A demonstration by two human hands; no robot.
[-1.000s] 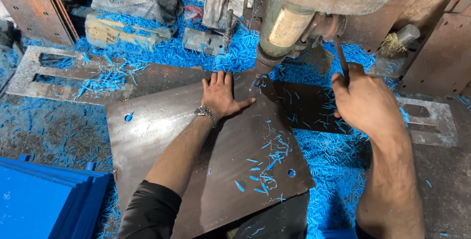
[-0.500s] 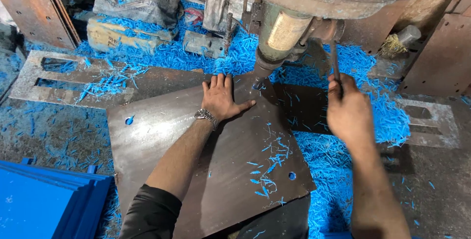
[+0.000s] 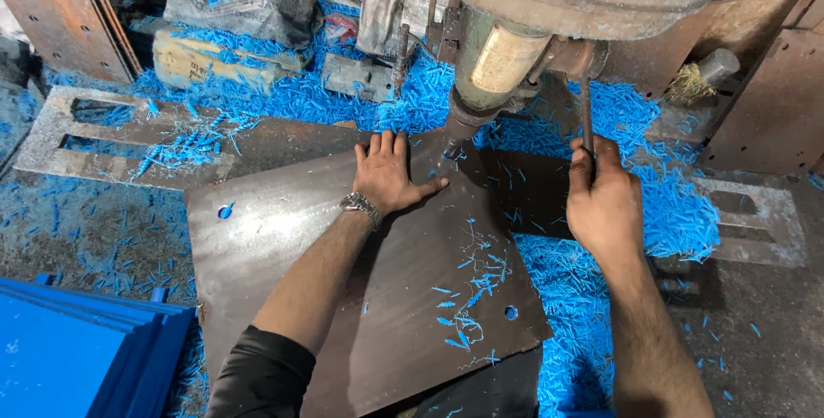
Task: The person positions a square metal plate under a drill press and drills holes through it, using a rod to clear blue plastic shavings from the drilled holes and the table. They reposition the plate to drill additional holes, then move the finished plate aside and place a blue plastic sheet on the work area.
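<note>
A dark brown sheet (image 3: 360, 298) with drilled holes near its corners lies flat under a drill press (image 3: 502, 49). My left hand (image 3: 388, 173) presses flat on the sheet, fingers spread, right beside the drill bit (image 3: 452, 145) that meets the sheet's far corner. A wristwatch sits on that wrist. My right hand (image 3: 601, 199) is closed around the drill's thin feed lever (image 3: 587, 118), to the right of the spindle. Blue shavings lie scattered on the sheet.
Blue swarf (image 3: 618, 212) covers the machine table and floor around the sheet. A stack of blue sheets (image 3: 77, 349) sits at lower left. Grey slotted metal plates (image 3: 112, 130) lie at left and right. Sacks and rusty panels crowd the back.
My right hand has slid along the lever and gripped it lower and closer. The left hand stays pressed on the sheet.
</note>
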